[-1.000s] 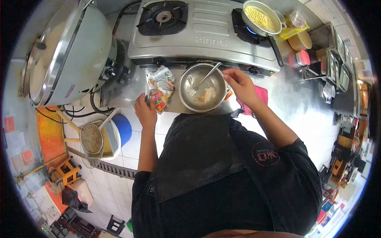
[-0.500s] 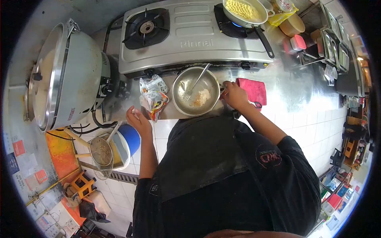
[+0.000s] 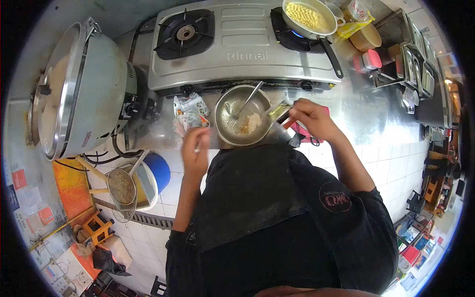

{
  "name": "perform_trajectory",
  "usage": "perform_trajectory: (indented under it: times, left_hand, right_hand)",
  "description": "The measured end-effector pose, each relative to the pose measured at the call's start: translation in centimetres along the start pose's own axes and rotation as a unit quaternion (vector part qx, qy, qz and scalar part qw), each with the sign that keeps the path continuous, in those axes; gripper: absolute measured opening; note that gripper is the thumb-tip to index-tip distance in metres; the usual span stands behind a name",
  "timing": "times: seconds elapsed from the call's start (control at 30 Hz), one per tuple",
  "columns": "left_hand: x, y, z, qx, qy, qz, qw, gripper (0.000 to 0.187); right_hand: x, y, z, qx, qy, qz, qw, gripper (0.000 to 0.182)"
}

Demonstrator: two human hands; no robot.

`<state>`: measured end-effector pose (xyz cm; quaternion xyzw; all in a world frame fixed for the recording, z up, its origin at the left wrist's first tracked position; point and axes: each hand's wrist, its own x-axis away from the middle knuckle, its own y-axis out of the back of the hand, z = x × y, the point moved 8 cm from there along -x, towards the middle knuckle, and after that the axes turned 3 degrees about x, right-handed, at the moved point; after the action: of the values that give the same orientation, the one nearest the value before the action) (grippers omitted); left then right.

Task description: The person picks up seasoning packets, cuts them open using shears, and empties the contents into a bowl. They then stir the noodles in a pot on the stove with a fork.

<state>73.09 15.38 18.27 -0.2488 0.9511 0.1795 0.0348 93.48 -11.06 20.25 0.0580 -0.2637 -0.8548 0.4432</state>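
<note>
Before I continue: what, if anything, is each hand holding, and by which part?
Right hand: a blurred small packet, by its end away from the metal bowl. Left hand: too blurred to tell.

1. A large grey rice cooker (image 3: pixel 103 94) stood at the left, lid on.
2. A mesh strainer (image 3: pixel 122 186) rested just beside a blue bucket (image 3: pixel 158 173).
3. An orange stool (image 3: pixel 97 227) stood on the tiled floor (image 3: pixel 148 237).
4. A red-lidded container (image 3: pixel 372 60) sat near a brown tub (image 3: pixel 365 38).
</note>
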Motion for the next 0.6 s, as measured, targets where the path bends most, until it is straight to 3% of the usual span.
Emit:
perform_trajectory:
  times: [0.07,0.1,0.17,0.2,0.23,0.27,0.3,0.37,0.4,0.43,0.47,0.5,0.57,0.6]
  left_hand:
    - [-0.5,-4.3,0.4,0.105,0.082,0.126,0.983,0.029]
    - [-0.6,-5.2,0.8,0.103,0.082,0.118,0.984,0.029]
    - [0.5,-7.6,5.2,0.165,0.247,0.131,0.946,0.037]
    - [0.6,-7.8,6.1,0.164,0.244,0.123,0.948,0.037]
    - [0.2,-6.9,5.9,0.043,0.142,0.084,0.985,0.043]
    - [0.1,-6.3,5.4,-0.080,0.039,0.043,0.995,0.051]
    - [0.3,-6.4,6.4,-0.080,0.040,0.038,0.995,0.051]
    - [1.0,-6.1,7.3,-0.269,0.018,0.005,0.963,0.063]
    - [1.0,-6.2,7.4,-0.267,0.023,0.004,0.963,0.063]
    - [0.9,-6.8,8.4,-0.165,0.071,0.033,0.983,0.068]
    - [0.8,-7.5,9.2,-0.060,0.117,0.061,0.989,0.072]
    - [0.4,-7.3,8.2,-0.058,0.120,0.060,0.989,0.072]
    - [0.0,-8.3,6.1,0.016,0.184,0.167,0.969,0.071]
    - [0.2,-8.7,7.0,0.017,0.184,0.170,0.968,0.071]
  right_hand:
    - [-1.3,-2.5,3.8,-0.027,0.018,0.031,0.999,0.024]
    - [-1.8,-4.0,5.5,-0.055,0.032,0.064,0.996,0.024]
    - [-3.1,-5.9,5.7,-0.034,0.051,0.077,0.995,0.024]
    - [-3.7,-6.4,5.9,-0.013,0.065,0.082,0.994,0.023]
    - [-3.9,-6.4,6.1,-0.010,0.072,0.085,0.994,0.023]
    - [-3.8,-5.5,5.2,-0.058,0.021,0.049,0.997,0.024]
    - [-3.5,-4.5,4.0,-0.105,-0.033,0.013,0.994,0.025]
    - [-3.2,-3.8,0.2,-0.100,-0.051,-0.007,0.994,0.024]
    - [-2.8,-3.3,-1.6,-0.151,-0.111,-0.030,0.982,0.024]
    - [-2.3,-3.1,-3.3,-0.201,-0.171,-0.053,0.963,0.024]
    - [-2.1,-2.7,-3.7,-0.194,-0.171,-0.069,0.964,0.026]
    - [-1.9,-2.7,-3.3,-0.192,-0.173,-0.067,0.964,0.026]
    - [-1.7,-2.3,-2.0,-0.157,-0.144,-0.082,0.974,0.029]
    - [-1.5,-2.4,-2.3,-0.157,-0.146,-0.083,0.973,0.029]
